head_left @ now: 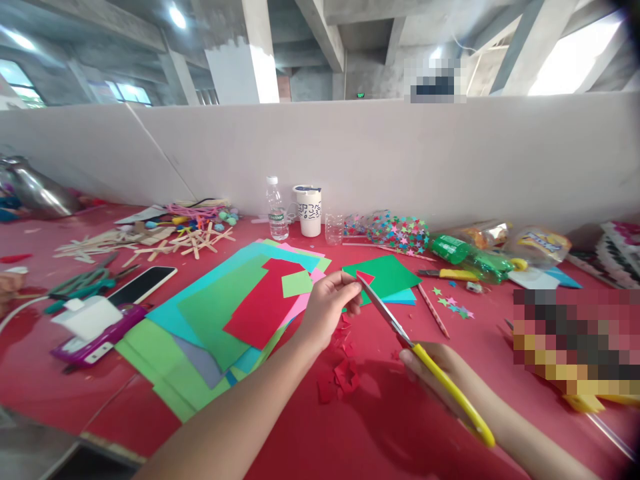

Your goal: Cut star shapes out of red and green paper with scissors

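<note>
My left hand (333,298) pinches a small piece of red paper (366,276) above the table, near the green sheet (387,275). In my right hand (440,370) is a pair of scissors (425,360) with yellow handles. The blades point up and left, and their tips meet the red paper at my left fingertips. Whether the blades are apart is hard to make out. Red paper scraps (345,375) lie on the table below my hands. Left of them is a stack of coloured paper, with a red sheet (265,303) and a small light green piece (297,285) on top.
A water bottle (277,210), a white cup (309,212) and a bottle of paper stars (400,232) stand or lie along the partition (320,153). Wooden sticks (195,243), a phone (143,285) and a purple tool (100,343) are at left. A yellow cutter (457,274) and green bottle (470,257) lie right.
</note>
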Motion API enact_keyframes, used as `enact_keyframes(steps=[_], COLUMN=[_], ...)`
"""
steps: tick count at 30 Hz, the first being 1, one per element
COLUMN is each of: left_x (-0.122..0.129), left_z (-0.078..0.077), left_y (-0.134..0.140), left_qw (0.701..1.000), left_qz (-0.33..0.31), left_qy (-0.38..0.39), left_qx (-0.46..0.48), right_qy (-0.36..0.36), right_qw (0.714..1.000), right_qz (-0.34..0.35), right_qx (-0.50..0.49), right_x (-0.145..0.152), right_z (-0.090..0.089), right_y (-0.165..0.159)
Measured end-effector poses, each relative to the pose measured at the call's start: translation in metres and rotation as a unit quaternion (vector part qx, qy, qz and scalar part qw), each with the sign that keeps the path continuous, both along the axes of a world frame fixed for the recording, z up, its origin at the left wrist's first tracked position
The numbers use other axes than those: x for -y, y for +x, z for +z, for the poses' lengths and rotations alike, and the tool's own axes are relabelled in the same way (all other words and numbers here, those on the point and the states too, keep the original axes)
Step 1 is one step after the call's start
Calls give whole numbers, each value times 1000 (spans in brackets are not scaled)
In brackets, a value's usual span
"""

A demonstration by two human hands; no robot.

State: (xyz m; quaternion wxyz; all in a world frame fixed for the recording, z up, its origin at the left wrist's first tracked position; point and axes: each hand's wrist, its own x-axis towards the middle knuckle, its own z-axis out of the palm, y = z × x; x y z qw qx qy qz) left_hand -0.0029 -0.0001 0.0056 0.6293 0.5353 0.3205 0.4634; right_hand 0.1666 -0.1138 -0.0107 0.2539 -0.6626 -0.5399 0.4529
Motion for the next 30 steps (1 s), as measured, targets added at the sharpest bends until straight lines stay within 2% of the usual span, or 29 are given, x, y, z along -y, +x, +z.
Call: enact_keyframes(steps=[12,21,30], left_x=[1,-6,-3], left_z=[1,-3,-3], left_y=[0,-3,-1], left_qw=[1000,999,998], left_qz=[1,12,25], left_qy=[-2,45,61], left_qx=[0,-1,1], right_qy=[17,11,-22], right_qw=[1000,999,998], right_qz=[-15,28,-6], right_qx=[-5,-26,-54], right_x=[-3,-4,1], right_z=[-5,-4,-8], right_y=[2,2,1])
